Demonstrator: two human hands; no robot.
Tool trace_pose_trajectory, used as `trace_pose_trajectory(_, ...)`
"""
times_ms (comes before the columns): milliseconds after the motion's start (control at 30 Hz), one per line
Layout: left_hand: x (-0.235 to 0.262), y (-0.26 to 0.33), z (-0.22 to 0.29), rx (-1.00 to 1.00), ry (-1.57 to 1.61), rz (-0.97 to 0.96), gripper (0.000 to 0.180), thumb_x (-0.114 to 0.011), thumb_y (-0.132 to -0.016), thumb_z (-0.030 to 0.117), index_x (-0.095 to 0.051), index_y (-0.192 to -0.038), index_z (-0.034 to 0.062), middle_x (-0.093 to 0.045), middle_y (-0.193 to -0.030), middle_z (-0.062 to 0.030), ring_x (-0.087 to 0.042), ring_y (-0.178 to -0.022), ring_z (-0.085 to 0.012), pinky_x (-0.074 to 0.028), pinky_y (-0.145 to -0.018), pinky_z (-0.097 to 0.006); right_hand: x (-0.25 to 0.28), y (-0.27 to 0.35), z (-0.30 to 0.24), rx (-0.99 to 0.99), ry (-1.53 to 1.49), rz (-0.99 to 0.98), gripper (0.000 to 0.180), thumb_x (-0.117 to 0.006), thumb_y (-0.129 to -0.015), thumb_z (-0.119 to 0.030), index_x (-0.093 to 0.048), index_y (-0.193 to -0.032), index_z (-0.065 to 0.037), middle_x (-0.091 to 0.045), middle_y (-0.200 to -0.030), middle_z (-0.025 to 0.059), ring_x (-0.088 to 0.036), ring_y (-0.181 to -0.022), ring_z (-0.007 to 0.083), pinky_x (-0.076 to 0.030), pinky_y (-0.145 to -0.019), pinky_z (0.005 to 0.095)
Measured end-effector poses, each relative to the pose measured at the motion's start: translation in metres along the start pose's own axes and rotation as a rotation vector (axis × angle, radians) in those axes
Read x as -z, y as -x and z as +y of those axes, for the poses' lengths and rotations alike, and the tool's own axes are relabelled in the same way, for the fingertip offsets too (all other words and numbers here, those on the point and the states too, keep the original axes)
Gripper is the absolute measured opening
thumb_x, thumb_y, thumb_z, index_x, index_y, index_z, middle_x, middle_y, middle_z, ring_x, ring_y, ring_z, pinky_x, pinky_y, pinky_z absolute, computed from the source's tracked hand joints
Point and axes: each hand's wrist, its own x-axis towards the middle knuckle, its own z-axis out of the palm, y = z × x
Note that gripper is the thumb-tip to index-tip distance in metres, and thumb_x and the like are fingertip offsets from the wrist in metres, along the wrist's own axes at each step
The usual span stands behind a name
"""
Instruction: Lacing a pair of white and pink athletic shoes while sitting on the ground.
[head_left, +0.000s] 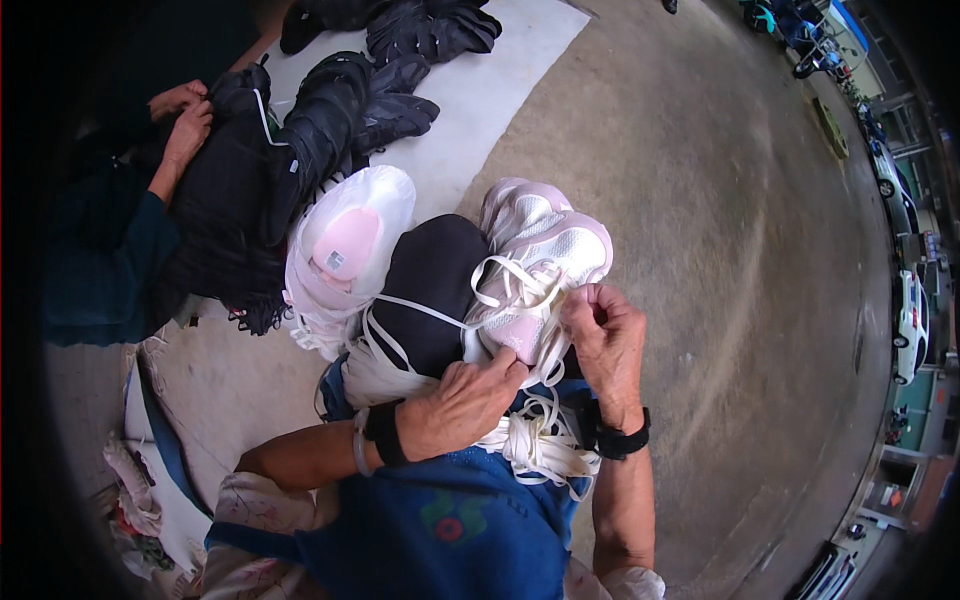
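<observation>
Right-hand grip [608, 345] apparently pinches lace [554, 348]; the pink-white shoe [567, 254] lies just left.

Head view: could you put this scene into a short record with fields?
Left hand: fingertips at the near end of pink-and-white shoe uppers
Right hand: fingertips at white laces on their right side
Below the hands: blue apron, white lace bundle
Left of uppers: rounded black piece
Upper left: another person's hands at black shoe uppers
Far right: white car
</observation>
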Motion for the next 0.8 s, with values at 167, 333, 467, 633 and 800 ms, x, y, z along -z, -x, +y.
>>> trace_pose_trajectory(167,-0.002,0.0,0.0,-0.011,-0.091,0.005,0.021,-0.055,-0.084,0.009,-0.055,-0.103,-0.0004,-0.054,-0.104,-0.0166,-0.064,-0.06,-0.0253,-0.054,-0.062,-0.039,0.009,0.009,-0.006,0.015,0.131,-0.034,0.027,-0.074,-0.084,-0.022,-0.065,-0.084,0.004,-0.059,-0.07,0.0099,-0.053,-0.059,0.0148,-0.044,-0.055,0.0306)
trace_pose_trajectory(333,-0.001,0.0,0.0,-0.049,-0.113,0.058,0.023,-0.056,-0.084,0.01,-0.056,-0.104,-0.0002,-0.054,-0.102,-0.0149,-0.063,-0.058,-0.0231,-0.054,-0.061,-0.035,-0.008,0.015,-0.013,0.126,0.317,0.033,0.023,-0.076,-0.08,-0.016,-0.063,-0.083,0.003,-0.055,-0.073,0.0111,-0.054,-0.061,0.0213,-0.045,-0.058,0.0335)
trace_pose_trajectory(467,-0.008,0.001,-0.002,-0.05,-0.119,0.098,0.024,-0.056,-0.084,0.011,-0.058,-0.104,-0.0001,-0.054,-0.102,-0.0142,-0.062,-0.057,-0.0222,-0.053,-0.06,-0.034,-0.009,0.012,-0.012,0.153,0.321,0.016,0.017,-0.07,-0.082,-0.012,-0.064,-0.083,0.004,-0.057,-0.071,0.0111,-0.053,-0.059,0.0196,-0.045,-0.058,0.033)
trace_pose_trajectory(633,-0.012,0.001,-0.003,-0.052,-0.107,0.115,0.023,-0.056,-0.084,0.012,-0.058,-0.103,0.0,-0.054,-0.101,-0.0132,-0.061,-0.057,-0.021,-0.053,-0.059,-0.033,-0.006,0.004,-0.011,-0.022,0.059,-0.056,0.014,-0.067,-0.083,-0.01,-0.065,-0.084,0.005,-0.059,-0.066,0.01,-0.053,-0.057,0.0164,-0.045,-0.057,0.0314)
trace_pose_trajectory(800,-0.013,-0.002,-0.006,-0.098,-0.122,0.178,0.02,-0.058,-0.083,0.012,-0.06,-0.1,0.0012,-0.055,-0.098,-0.0107,-0.061,-0.062,-0.0205,-0.052,-0.062,-0.035,-0.007,-0.014,-0.005,0.103,0.202,-0.021,0.017,-0.066,-0.087,-0.013,-0.065,-0.087,0.004,-0.06,-0.066,0.0077,-0.054,-0.059,0.0133,-0.046,-0.058,0.0294)
